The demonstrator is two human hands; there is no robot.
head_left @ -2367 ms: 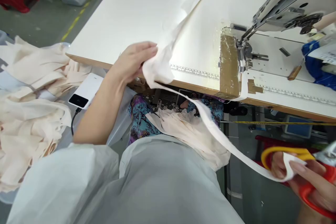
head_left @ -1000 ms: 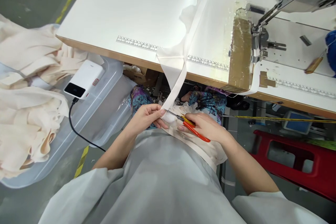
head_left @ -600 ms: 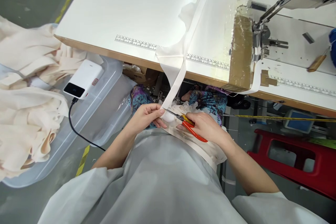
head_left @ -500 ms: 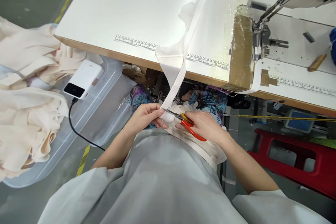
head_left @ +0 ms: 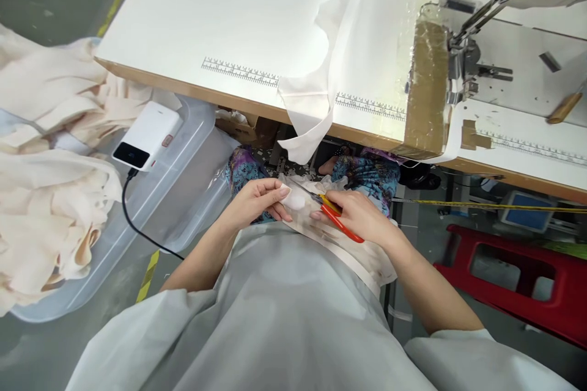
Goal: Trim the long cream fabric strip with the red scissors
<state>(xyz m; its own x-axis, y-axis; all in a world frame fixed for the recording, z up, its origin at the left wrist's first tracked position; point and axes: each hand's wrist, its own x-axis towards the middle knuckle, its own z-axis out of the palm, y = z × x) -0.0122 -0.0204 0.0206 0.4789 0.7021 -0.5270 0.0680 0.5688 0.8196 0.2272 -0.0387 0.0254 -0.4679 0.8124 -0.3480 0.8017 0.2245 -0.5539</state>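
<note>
1. Pinching a small white fabric offcut between thumb and fingertips, the left hand holds it over the lap, its grip clenched on the piece.
2. The right hand, at 3 o'clock from the left, has its grip wrapped through the red and yellow handles of the scissors; the blades point toward 10 o'clock and their tip lies right at the offcut.
3. Judging by how things lie, the cut looks done: the offcut sits apart from the white fabric strip, whose free end hangs loose over the worktop edge at 12 o'clock from the hands, touching neither hand.
4. What seems left is disposing of the trimmed piece and whatever handling the strip gets; the pictures do not show more.
5. Cream fabric pieces lie bunched in the lap beneath both hands.
6. On the worktop, a printed ruler scale runs along the near edge, and the sewing machine stands at 2 o'clock.
7. At 9 o'clock, a white power bank with a black cable rests on a clear plastic bin, beside a heap of cream fabric.
8. A red stool stands on the floor at 4 o'clock.
</note>
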